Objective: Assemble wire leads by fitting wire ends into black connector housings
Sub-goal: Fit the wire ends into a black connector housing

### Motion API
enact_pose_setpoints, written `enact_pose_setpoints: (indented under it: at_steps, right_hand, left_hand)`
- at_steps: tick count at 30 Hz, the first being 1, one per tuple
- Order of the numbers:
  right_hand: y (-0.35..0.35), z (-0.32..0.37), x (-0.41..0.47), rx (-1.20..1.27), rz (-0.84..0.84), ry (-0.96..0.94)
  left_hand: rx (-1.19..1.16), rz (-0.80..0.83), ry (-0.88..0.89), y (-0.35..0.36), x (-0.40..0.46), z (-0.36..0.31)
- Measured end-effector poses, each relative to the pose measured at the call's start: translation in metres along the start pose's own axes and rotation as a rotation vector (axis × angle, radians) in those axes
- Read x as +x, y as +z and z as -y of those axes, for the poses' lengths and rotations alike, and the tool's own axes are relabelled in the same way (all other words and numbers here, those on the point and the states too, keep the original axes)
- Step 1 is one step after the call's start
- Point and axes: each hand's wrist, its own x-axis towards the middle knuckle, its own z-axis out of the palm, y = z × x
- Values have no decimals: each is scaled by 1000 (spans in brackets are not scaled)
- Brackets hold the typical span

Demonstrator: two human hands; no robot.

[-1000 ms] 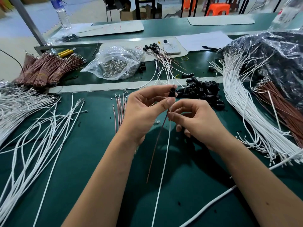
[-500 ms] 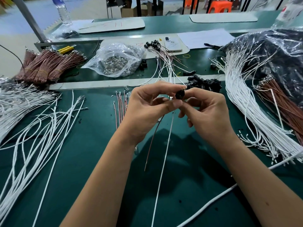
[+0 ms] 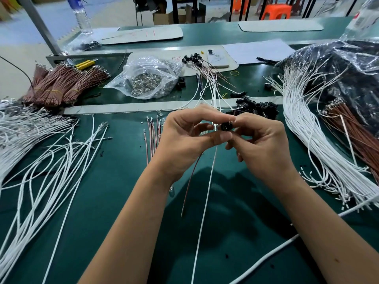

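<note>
Head view: both hands meet above the green desk [image 3: 127,232], and the small round black connector housing [image 3: 226,126] is the landmark here. The right hand [image 3: 264,148] pinches that housing between thumb and forefinger. The left hand [image 3: 184,140], just left of it, has its fingers curled and pinched at the wire ends entering the housing. A thin white wire [image 3: 205,201] and a thin red-brown wire [image 3: 189,185] hang down from the housing toward the viewer. Whether their ends are fully seated is too small to tell; I judge this lead is at the fitting step.

Behind the housing lies a fan of finished leads with black heads [image 3: 191,58], so some of the work is done. Much seems left: a heap of loose black housings [image 3: 258,108] sits just behind and right of the held one, a thick sheaf of white wires [image 3: 303,124] to its right, more loose white wires [image 3: 51,160] far to its left, and bundled red-brown wires [image 3: 67,83] behind those.
</note>
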Motion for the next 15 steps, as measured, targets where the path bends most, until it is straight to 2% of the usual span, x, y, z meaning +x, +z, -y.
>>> enact_pose_setpoints:
  at_steps: [9, 15]
  right_hand:
    - [1, 2, 0, -53, 58, -102]
    - [3, 3, -3, -104, 12, -133]
  left_hand:
    - [11, -7, -8, 0, 0, 1]
    - [48, -20, -28, -2, 0, 0]
